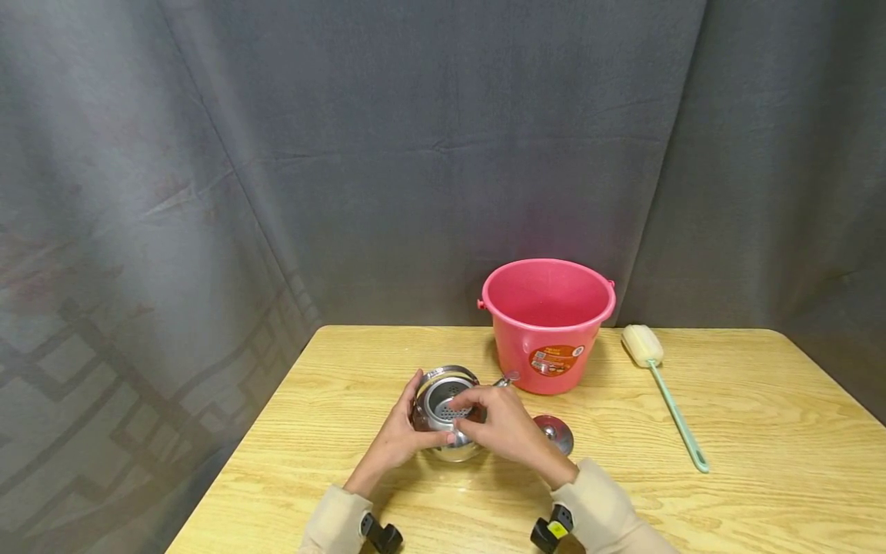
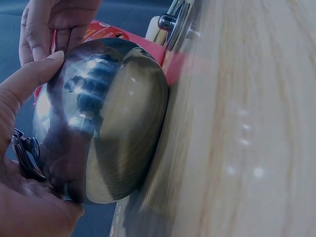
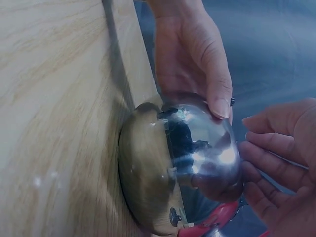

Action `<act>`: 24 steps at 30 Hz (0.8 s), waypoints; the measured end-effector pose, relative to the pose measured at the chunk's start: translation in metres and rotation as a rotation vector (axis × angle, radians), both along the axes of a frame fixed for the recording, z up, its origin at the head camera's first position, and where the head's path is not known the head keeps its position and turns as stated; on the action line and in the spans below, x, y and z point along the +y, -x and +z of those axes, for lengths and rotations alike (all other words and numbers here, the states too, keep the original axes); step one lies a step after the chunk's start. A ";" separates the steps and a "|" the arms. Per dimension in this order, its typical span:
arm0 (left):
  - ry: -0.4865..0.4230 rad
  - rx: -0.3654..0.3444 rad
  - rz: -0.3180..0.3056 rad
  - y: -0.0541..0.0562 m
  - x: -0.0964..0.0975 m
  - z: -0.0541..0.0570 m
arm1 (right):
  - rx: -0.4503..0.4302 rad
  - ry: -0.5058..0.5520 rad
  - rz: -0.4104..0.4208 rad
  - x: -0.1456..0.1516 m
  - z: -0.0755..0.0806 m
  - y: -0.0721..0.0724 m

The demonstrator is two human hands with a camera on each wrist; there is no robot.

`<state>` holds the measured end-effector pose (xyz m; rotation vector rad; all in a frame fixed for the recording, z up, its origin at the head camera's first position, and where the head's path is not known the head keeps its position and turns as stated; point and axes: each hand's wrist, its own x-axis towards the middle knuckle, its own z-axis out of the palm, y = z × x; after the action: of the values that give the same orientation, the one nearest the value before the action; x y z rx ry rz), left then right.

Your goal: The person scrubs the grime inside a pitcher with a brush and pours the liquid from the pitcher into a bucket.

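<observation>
A shiny steel teapot [image 1: 453, 450] sits on the table with its top uncovered and a perforated tea strainer [image 1: 448, 412] inside the mouth. My left hand [image 1: 401, 432] grips the pot from the left, thumb along the near side and fingers round the far side. Over the mouth hovers my right hand [image 1: 504, 422], bent fingers and thumb pointing down at the strainer with a gap between them. In the right wrist view, the right fingertips [image 3: 251, 143] are right at the pot's top edge. The round steel lid [image 1: 554, 435] lies to the right of the pot.
Behind the pot, slightly right, stands a pink bucket [image 1: 547, 329] with an orange label. A sponge brush [image 1: 674, 408] with a green handle lies farther right. A grey curtain [image 1: 443, 169] hangs behind the wooden table [image 1: 332, 385].
</observation>
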<state>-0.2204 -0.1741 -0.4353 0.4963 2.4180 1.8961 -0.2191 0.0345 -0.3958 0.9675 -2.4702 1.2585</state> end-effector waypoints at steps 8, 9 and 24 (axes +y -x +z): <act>-0.042 -0.009 -0.028 0.001 0.000 -0.001 | 0.058 -0.016 0.039 -0.004 -0.001 0.002; -0.049 -0.011 -0.031 0.001 0.000 -0.001 | 0.060 -0.017 0.044 -0.004 -0.001 0.002; -0.050 0.000 -0.037 0.002 0.000 -0.001 | 0.176 -0.131 0.049 -0.006 -0.001 0.005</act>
<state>-0.2225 -0.1737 -0.4361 0.5387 2.3492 1.9462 -0.2243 0.0281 -0.3969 1.1258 -2.4290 0.9888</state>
